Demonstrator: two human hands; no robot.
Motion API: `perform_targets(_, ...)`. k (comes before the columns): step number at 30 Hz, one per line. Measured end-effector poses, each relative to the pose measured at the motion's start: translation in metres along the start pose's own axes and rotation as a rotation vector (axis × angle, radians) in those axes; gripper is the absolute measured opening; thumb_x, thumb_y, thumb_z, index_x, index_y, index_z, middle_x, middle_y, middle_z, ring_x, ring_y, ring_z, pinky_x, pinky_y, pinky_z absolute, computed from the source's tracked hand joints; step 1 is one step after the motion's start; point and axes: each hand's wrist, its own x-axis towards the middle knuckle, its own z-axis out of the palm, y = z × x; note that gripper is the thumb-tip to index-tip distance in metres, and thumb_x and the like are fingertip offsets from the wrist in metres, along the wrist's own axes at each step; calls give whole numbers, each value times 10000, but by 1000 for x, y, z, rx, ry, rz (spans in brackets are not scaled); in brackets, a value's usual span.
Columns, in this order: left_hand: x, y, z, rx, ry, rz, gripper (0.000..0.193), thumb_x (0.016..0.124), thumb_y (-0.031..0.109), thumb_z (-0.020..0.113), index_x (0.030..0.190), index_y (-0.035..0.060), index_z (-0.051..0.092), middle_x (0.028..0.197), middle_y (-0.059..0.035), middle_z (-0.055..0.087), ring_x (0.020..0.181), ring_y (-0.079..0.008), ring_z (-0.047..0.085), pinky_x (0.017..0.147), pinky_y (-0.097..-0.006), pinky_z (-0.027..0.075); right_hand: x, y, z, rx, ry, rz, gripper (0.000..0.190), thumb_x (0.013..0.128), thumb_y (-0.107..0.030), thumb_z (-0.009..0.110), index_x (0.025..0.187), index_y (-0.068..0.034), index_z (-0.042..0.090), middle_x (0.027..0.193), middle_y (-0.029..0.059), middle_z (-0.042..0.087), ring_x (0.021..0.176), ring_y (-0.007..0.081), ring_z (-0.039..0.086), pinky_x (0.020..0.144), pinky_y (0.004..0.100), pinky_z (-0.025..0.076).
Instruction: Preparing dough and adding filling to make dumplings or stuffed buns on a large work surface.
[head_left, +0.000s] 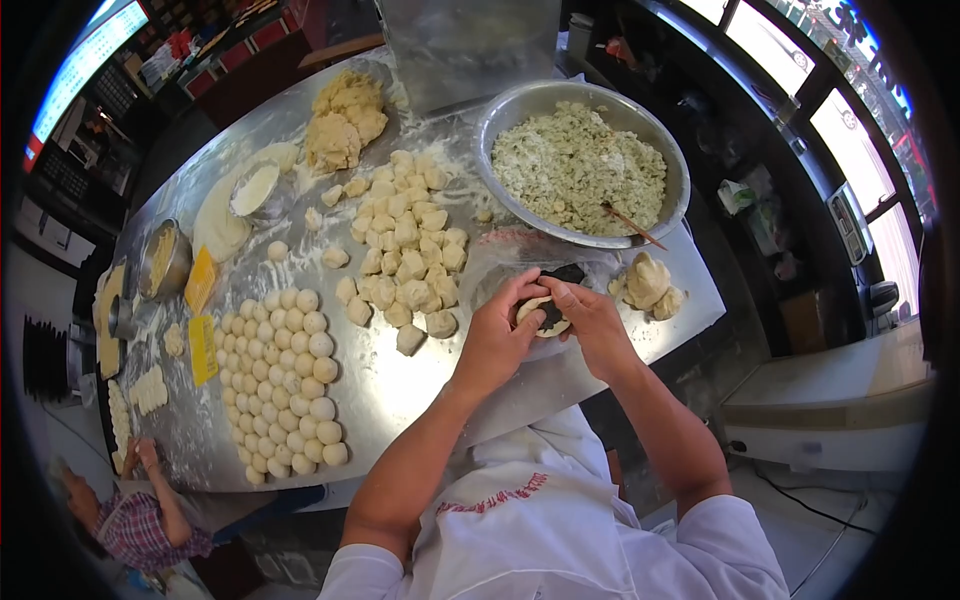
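Observation:
Between my two hands is a round dough wrapper (530, 306) with dark filling (553, 316) in its middle. My left hand (504, 315) holds the wrapper from the left, its thumb against the filling. From the right, my right hand (592, 315) grips the wrapper's edge. Just beyond my fingers, a dark lump of filling (564, 274) lies on a clear plastic bag (487, 277). A pile of cut dough pieces (409, 247) sits to the left of my hands. To the right lies a larger lump of dough (646, 283).
A steel bowl (487, 180) of greenish crumbly filling, with a wooden stick (634, 225), stands beyond my hands. Rows of round dough balls (285, 382) cover the table's near left. Yellow scrapers (201, 349), a dough mound (345, 120) and a co-worker (154, 517) are farther left.

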Motion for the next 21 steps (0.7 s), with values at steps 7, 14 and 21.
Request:
perform_targets(7,-10,-41,-15,345,95,268,824,1003,405,754,1586,-23,358,1523,-162,511,1272,-208,574,993,-337,509,-5,-5,16,526,-31,79,410,1058,-371,690,1256,-12,712,1069,32,748,879,88,679,725,243,539)
perform_targets(14,-10,-57,2,411,230,540,734,993,496,720,1450,-20,469,1443,-208,578,1313,-343,593,1087,-433,486,-9,4,25,175,-41,75,323,1066,-283,688,1193,11,722,1012,2,723,897,65,687,749,251,569)
perform_targets(21,-9,-45,-7,-211,537,74,410,1104,436,571,1104,37,667,918,-120,722,692,-155,616,641,-310,506,-7,-10,14,71,-48,27,328,1075,-246,663,1218,46,705,1062,103,768,932,144,733,803,281,560)
